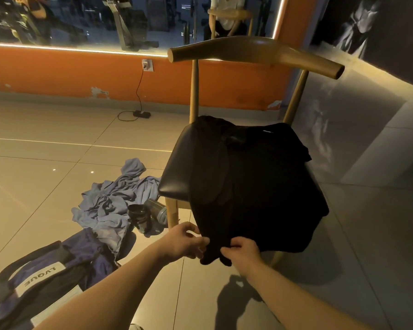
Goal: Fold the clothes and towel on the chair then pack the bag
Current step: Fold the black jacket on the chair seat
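Observation:
A black garment (pixel 253 186) lies spread over the black seat of a wooden chair (pixel 177 172), its lower edge hanging off the front. My left hand (pixel 188 239) and my right hand (pixel 241 252) both pinch that hanging hem, close together at the chair's front left corner. A light blue towel (pixel 115 201) lies crumpled on the floor left of the chair. A navy bag (pixel 46 275) with a white label lies on the floor at the lower left, partly out of frame.
Two dark bottles or cans (pixel 148 215) lie on the tiles between the towel and the chair leg. A power strip with a cable (pixel 141 114) sits by the orange wall. A mirror runs along the wall above. Tiled floor surrounds the chair.

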The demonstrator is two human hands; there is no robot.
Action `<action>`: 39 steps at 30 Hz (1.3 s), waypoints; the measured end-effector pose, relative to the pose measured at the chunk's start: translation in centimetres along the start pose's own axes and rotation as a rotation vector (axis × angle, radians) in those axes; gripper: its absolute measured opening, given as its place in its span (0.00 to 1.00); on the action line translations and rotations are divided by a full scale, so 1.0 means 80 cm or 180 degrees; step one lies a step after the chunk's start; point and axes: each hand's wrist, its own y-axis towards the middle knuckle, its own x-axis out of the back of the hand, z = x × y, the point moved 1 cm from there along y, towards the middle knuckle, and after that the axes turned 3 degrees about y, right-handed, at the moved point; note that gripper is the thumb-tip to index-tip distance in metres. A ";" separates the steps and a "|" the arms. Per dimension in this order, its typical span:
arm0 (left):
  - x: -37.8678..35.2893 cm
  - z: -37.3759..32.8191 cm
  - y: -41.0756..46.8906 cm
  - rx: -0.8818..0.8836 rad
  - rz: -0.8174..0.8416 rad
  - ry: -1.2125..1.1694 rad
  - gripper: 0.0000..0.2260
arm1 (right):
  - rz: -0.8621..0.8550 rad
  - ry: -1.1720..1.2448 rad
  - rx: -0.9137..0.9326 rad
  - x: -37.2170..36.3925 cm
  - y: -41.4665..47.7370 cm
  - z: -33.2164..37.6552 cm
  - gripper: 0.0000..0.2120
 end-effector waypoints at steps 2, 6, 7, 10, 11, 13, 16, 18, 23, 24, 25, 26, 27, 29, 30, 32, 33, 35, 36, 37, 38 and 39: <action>-0.010 0.005 0.005 -0.0096 -0.0070 0.0354 0.14 | 0.0022 -0.0026 0.0027 -0.001 -0.004 0.000 0.07; -0.020 0.012 0.010 -0.0088 -0.0352 0.0399 0.13 | 0.0069 0.0109 0.0017 -0.007 -0.006 -0.001 0.07; -0.021 0.013 0.011 -0.0054 -0.0376 0.0279 0.16 | 0.0068 0.0186 0.0005 -0.008 -0.006 -0.001 0.05; -0.022 0.018 0.014 -0.0007 -0.0264 0.0002 0.21 | -0.0046 0.0412 -0.0005 -0.009 -0.002 -0.007 0.06; -0.024 0.020 0.013 0.0007 -0.0213 -0.0041 0.22 | -0.0100 0.0461 -0.0015 -0.011 0.000 -0.009 0.09; -0.028 0.023 0.011 -0.0002 -0.0058 -0.0023 0.17 | -0.0180 0.0552 -0.0012 -0.015 -0.002 -0.010 0.13; -0.036 0.035 0.007 -0.0060 0.0191 0.0366 0.15 | -0.0205 0.0637 -0.0062 -0.017 -0.003 -0.018 0.15; -0.039 0.043 0.006 -0.0095 0.0177 0.0600 0.13 | -0.0139 0.0712 -0.0018 -0.013 -0.008 -0.018 0.09; -0.034 0.050 0.004 0.0035 0.0207 0.0344 0.14 | -0.0198 0.0659 -0.0049 -0.010 -0.005 -0.028 0.15; -0.034 0.050 0.002 0.0058 0.0199 0.0320 0.14 | -0.0209 0.0688 -0.0061 -0.011 -0.004 -0.029 0.16; -0.034 0.050 -0.001 0.0070 0.0188 0.0335 0.13 | -0.0207 0.0736 -0.0085 -0.012 -0.003 -0.032 0.16; -0.035 0.050 -0.004 0.0091 0.0179 0.0346 0.13 | -0.0182 0.0784 -0.0087 -0.012 -0.003 -0.035 0.15; -0.037 0.051 -0.008 0.0113 0.0167 0.0318 0.12 | -0.0142 0.0848 -0.0032 -0.012 -0.004 -0.037 0.11; -0.041 0.052 -0.015 0.0194 0.0162 0.0235 0.13 | 0.0049 0.0848 0.0034 -0.011 -0.009 -0.035 0.04; -0.043 0.053 -0.019 0.0238 0.0183 0.0234 0.14 | 0.0147 0.0853 0.0057 -0.012 -0.008 -0.039 0.08; -0.046 0.055 -0.027 0.0255 0.0245 0.0313 0.13 | 0.0217 0.0718 0.0091 -0.014 -0.009 -0.043 0.13; -0.047 0.057 -0.031 0.0223 0.0245 0.0373 0.12 | 0.0217 0.0669 0.0104 -0.015 -0.010 -0.045 0.14; -0.048 0.061 -0.039 0.0135 0.0072 0.0466 0.11 | 0.0156 0.0656 0.0066 -0.014 -0.011 -0.046 0.11; -0.048 0.063 -0.042 0.0086 -0.0088 0.0476 0.11 | 0.0110 0.0647 0.0043 -0.014 -0.010 -0.046 0.09; -0.049 0.065 -0.044 0.0030 -0.0264 0.0498 0.11 | 0.0066 0.0699 0.0010 -0.012 -0.010 -0.046 0.07; -0.050 0.065 -0.047 -0.0030 -0.0451 0.0573 0.12 | 0.0031 0.0732 -0.0024 -0.012 -0.009 -0.046 0.06; -0.052 0.065 -0.049 -0.0069 -0.0654 0.0712 0.12 | 0.0001 0.0786 -0.0056 -0.011 -0.009 -0.044 0.05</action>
